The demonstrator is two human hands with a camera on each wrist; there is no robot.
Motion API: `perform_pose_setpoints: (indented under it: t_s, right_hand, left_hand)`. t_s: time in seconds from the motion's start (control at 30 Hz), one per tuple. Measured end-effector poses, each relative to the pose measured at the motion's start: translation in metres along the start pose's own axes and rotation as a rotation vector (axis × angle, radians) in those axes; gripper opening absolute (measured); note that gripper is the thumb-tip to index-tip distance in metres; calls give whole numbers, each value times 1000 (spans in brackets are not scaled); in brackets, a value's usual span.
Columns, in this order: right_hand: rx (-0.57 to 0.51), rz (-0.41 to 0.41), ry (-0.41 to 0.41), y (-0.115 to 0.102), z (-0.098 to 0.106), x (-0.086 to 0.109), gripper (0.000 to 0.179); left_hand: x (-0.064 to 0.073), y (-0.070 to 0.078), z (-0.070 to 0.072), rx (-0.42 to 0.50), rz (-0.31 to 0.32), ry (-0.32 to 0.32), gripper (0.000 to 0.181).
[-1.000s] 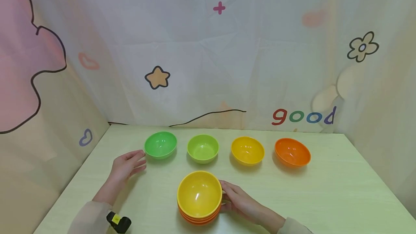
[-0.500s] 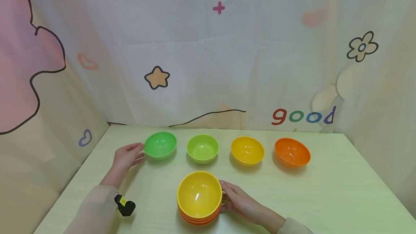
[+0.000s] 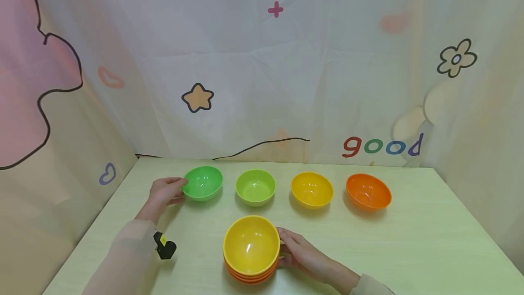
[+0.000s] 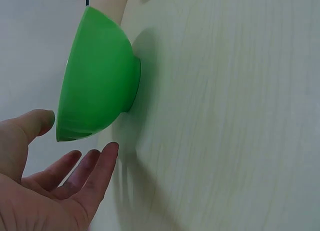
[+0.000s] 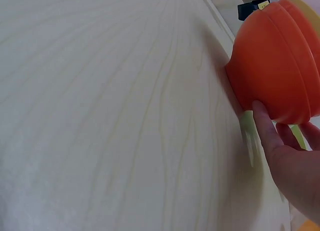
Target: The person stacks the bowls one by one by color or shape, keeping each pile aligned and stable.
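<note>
At the far left of the table sits a green bowl (image 3: pixel 204 186), upright. My left hand (image 3: pixel 162 192) is at its left rim, the thumb reaching over the edge in the head view. The left wrist view shows thumb and spread fingers on either side of the rim of the green bowl (image 4: pixel 97 78), with gaps between. Near the front stands a stack with a yellow bowl (image 3: pixel 250 245) on top and several orange bowls (image 3: pixel 249 279) beneath. Against the stack's right side rests my right hand (image 3: pixel 304 255), its fingers extended and touching the orange bowl (image 5: pixel 272 63).
To the right of the green bowl stand a lime bowl (image 3: pixel 255 189), a yellow bowl (image 3: pixel 312 191) and an orange bowl (image 3: pixel 368 192), spaced apart in a row. A printed curtain (image 3: pixel 254 81) rises behind the pale table (image 3: pixel 409 249).
My left hand has moved forward and right, bringing its thumb from beside the green bowl to over its rim. The right hand and the stack have stayed in place.
</note>
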State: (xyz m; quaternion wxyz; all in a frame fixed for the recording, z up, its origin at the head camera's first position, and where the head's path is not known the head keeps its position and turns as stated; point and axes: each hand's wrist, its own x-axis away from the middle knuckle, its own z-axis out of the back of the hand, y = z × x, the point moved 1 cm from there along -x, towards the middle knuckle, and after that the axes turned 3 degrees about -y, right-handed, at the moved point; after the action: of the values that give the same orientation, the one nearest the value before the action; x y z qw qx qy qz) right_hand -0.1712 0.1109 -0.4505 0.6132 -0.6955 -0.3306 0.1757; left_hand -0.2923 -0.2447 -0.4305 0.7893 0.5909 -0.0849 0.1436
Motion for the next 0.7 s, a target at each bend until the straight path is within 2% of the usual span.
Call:
perform_pose_setpoints:
  t_s: [0.3, 0.7]
  right_hand:
    - [-15, -7, 2, 0, 0, 0, 64]
    - [-15, -10, 4, 0, 1, 0, 66]
  left_hand:
    - [-3, 6, -6, -23, 29, 23, 55]
    - [-6, 11, -9, -23, 31, 56, 48]
